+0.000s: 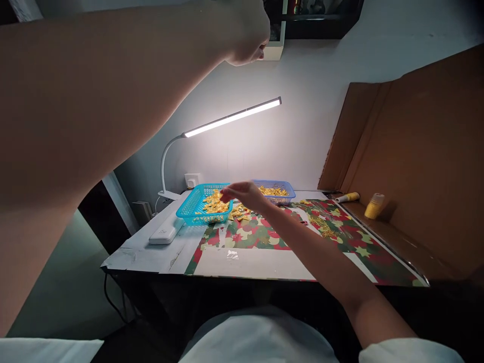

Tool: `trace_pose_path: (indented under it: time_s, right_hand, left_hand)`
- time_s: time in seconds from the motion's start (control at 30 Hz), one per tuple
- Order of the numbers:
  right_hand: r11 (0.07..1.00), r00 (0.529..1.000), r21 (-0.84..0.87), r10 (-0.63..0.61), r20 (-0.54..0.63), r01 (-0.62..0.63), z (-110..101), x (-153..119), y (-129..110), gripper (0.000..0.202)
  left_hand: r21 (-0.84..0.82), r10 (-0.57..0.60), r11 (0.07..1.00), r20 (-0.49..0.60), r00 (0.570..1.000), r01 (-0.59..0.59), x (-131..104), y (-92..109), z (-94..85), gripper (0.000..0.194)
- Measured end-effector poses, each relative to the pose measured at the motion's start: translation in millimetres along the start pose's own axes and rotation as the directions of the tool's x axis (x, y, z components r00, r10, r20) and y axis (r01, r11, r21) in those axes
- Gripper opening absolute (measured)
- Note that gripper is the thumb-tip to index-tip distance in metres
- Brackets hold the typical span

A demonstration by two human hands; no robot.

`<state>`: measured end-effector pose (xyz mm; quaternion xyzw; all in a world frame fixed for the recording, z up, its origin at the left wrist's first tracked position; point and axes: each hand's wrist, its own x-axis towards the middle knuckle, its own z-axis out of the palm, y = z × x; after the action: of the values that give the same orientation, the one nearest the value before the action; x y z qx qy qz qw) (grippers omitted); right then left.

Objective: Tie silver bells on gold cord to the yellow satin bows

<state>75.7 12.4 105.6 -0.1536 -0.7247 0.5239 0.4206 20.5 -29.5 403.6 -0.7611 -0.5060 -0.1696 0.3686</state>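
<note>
My left hand (pixel 247 35) is raised close to the camera at the top of the view, its fingers curled; what they hold, if anything, is hidden. Over the right side of the turquoise basket (pixel 185 209), my right hand (pixel 240 192) has its fingers bent and close together; anything between them is too small to make out. Yellow pieces (pixel 215 202) lie in that basket. Behind my right hand stands a blue-violet basket (pixel 290 190) with more yellow pieces. Several yellow pieces (pixel 239 213) lie on the patterned table cover (pixel 260 234) beside the turquoise basket.
A lit lamp (pixel 234 117) arches over the table from the left. A white power strip (pixel 166 231) lies at the left. Yellow strings (pixel 323 227) lie on the cover at the right, near a yellow-capped tube (pixel 348 197), a yellow bottle (pixel 374 206) and tall cardboard (pixel 419 161).
</note>
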Motion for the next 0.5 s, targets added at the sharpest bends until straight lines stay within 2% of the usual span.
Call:
trace_pose_path:
  time_s: [0.07, 0.13, 0.23, 0.33, 0.4, 0.5]
  right_hand:
    - [0.996, 0.995, -0.015, 0.088, 0.045, -0.088, -5.9, -30.1, 15.5, 0.037]
    - [0.978, 0.977, -0.075, 0.201, 0.076, -0.196, -14.6, -65.1, 29.3, 0.037]
    - [0.903, 0.898, -0.187, 0.415, 0.148, -0.386, -34.6, -119.3, 38.0, 0.040]
    - [0.813, 0.805, -0.284, 0.566, 0.180, -0.508, -59.7, -164.5, 26.0, 0.038]
    - [0.770, 0.762, -0.314, 0.622, 0.179, -0.555, -73.9, -185.0, 11.4, 0.034]
    - [0.754, 0.778, -0.337, 0.621, 0.089, -0.563, -85.9, -201.4, -4.2, 0.032]
  left_hand:
    - [0.089, -0.016, 0.996, 0.020, 1.000, 0.014, -4.7, -7.0, 0.0, 0.031]
    - [0.164, -0.045, 0.986, 0.055, 0.997, 0.036, -7.7, -22.3, 2.0, 0.039]
    - [0.087, -0.072, 0.994, 0.096, 0.993, 0.064, -3.3, -57.0, 8.9, 0.047]
    - [-0.009, -0.110, 0.994, 0.102, 0.989, 0.111, 8.4, -87.7, 17.2, 0.054]
    - [-0.014, -0.133, 0.991, 0.130, 0.983, 0.136, 13.7, -95.6, 21.1, 0.056]
    - [0.005, -0.152, 0.988, 0.119, 0.981, 0.153, 11.6, -89.4, 23.6, 0.059]
